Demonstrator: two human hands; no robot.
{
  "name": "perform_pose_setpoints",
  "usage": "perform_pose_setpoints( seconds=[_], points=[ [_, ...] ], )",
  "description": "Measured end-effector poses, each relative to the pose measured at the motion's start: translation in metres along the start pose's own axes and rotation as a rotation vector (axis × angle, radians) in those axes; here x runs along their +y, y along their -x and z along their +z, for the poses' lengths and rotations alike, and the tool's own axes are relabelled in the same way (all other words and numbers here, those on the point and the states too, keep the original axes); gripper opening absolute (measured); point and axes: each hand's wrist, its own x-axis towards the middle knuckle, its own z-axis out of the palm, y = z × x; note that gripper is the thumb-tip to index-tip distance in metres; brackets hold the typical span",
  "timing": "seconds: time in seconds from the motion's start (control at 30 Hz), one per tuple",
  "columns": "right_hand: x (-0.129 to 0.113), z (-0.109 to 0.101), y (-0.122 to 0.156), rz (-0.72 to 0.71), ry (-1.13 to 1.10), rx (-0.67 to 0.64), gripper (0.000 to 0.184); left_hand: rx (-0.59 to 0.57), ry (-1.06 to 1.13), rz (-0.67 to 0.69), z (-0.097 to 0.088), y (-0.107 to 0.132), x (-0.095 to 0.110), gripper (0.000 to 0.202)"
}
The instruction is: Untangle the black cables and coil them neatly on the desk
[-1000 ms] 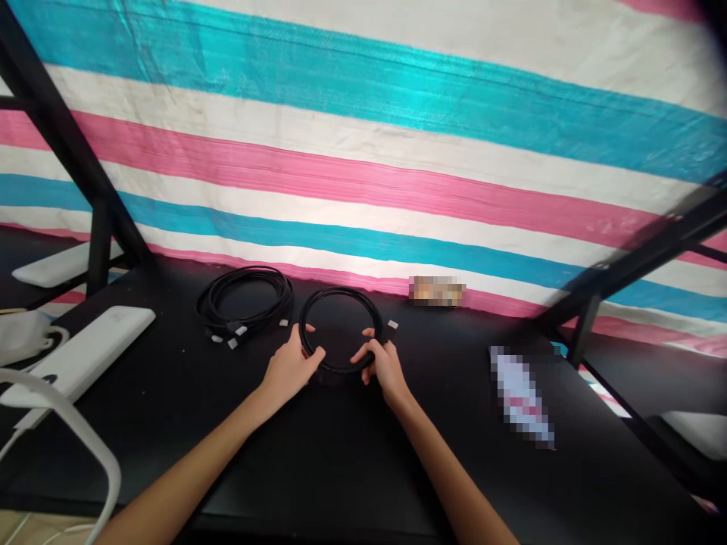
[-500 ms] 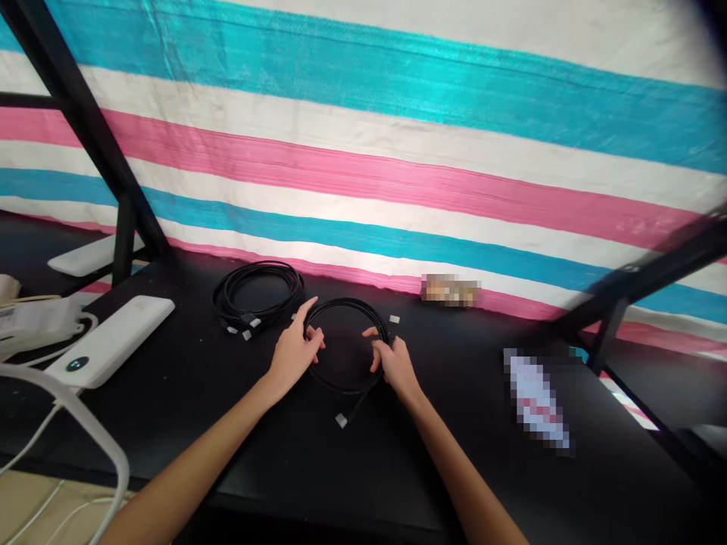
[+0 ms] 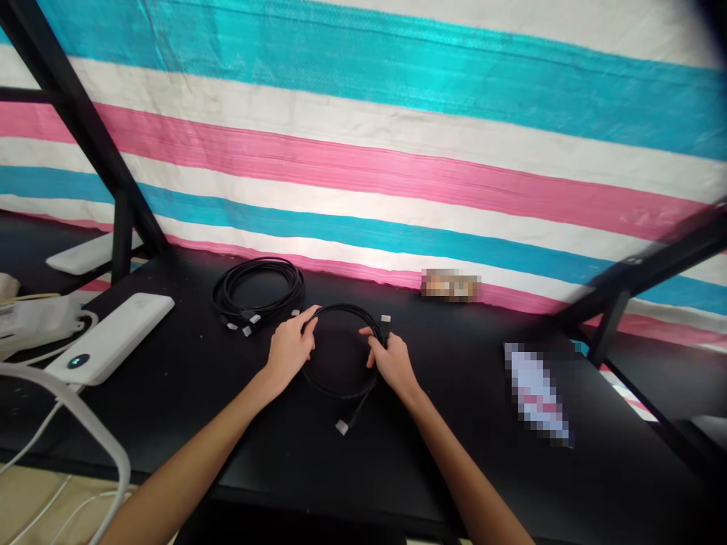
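Observation:
A coiled black cable (image 3: 343,315) lies on the black table (image 3: 295,454) between my hands. My left hand (image 3: 289,350) pinches the coil's left side. My right hand (image 3: 389,359) grips its right side, near a plug (image 3: 385,321) that sticks up. One loose end with a pale plug (image 3: 341,428) trails toward me from the coil. A second bundle of black cables (image 3: 258,291), with several pale plugs, rests just left of the coil at the foot of the striped sheet.
A white power bank (image 3: 110,338) with white cords lies at the left edge. Black frame bars (image 3: 85,136) slant up at left and right. A blurred small item (image 3: 451,285) and a blurred packet (image 3: 537,393) lie at the right. A striped sheet (image 3: 397,151) hangs behind.
One cable end dropped free of the coil and now trails toward me. My left hand opened briefly, then closed on the coil's left side again. The view shifted slightly left.

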Motion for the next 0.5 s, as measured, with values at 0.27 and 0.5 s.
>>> perform_pose_setpoints(
  seconds=[0.27,0.5],
  points=[
    [-0.008,0.000,0.007,-0.128,-0.056,0.105,0.047,0.026,0.286,0.055,-0.001,0.006,0.015,0.042],
    [-0.020,-0.001,0.008,-0.271,-0.232,0.046,0.045,0.042,0.161,0.101,-0.010,0.005,0.019,0.037]
  ],
)
